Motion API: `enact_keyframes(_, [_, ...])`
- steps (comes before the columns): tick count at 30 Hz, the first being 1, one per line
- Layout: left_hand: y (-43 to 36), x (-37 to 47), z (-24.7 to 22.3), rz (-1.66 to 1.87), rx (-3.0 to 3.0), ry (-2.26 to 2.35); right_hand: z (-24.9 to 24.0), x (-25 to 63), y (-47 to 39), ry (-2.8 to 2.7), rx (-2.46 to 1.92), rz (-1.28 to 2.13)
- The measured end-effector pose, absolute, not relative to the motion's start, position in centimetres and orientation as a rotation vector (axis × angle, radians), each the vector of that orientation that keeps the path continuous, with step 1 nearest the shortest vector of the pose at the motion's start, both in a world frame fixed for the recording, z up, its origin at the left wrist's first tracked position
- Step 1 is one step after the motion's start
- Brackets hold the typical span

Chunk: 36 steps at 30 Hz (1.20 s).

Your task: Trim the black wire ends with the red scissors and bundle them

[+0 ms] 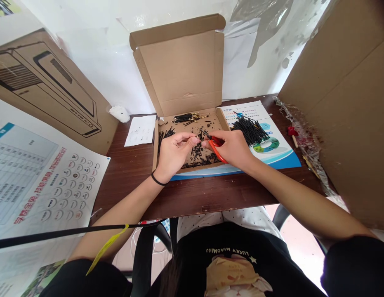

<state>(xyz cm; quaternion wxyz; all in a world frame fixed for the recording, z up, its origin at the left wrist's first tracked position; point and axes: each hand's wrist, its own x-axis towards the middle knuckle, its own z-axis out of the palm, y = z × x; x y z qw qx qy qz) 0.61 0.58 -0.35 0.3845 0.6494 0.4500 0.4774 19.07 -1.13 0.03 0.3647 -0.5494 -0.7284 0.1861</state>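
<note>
Over the open cardboard box, my left hand pinches thumb and forefinger together; what lies between them is too small to make out. My right hand grips orange-handled scissors, blades pointing to the upper left, close to my left fingertips. Black scraps litter the box floor below both hands. At the back of the box lies a bundle of thin black sticks with gold-coloured ends. More black sticks rest along the left side, partly hidden by my left hand.
A large pile of black sticks lies on a printed sheet right of the box. A small white paper is on the left. Cardboard cartons and a wall enclose the brown table. A black strap crosses low on the left.
</note>
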Motion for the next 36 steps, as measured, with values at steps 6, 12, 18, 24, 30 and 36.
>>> enact_keyframes(6, [0.9, 0.3, -0.7, 1.217, 1.779, 1.178, -0.2, 19.2, -1.0, -1.881, -1.384, 0.465])
enact_keyframes(12, [1.0, 0.2, -0.9, 1.225, 1.817, 1.139, -0.6, 19.0, -0.9, -1.924, -1.407, 0.391])
enact_keyframes(18, [0.7, 0.3, -0.7, 1.224, 1.832, 1.152, -0.7, 18.9, -0.9, -1.959, -1.411, 0.342])
enact_keyframes(24, [0.8, 0.3, -0.9, 1.228, 1.842, 1.131, -0.6, 19.0, -0.9, -1.985, -1.396, 0.354])
enact_keyframes(30, [0.8, 0.2, -1.0, 1.222, 1.856, 1.143, -0.9, 19.0, -0.9, -2.008, -1.363, 0.327])
enact_keyframes(36, [0.9, 0.1, -1.0, 1.217, 1.879, 1.153, -0.9, 18.9, -0.9, -1.995, -1.383, 0.293])
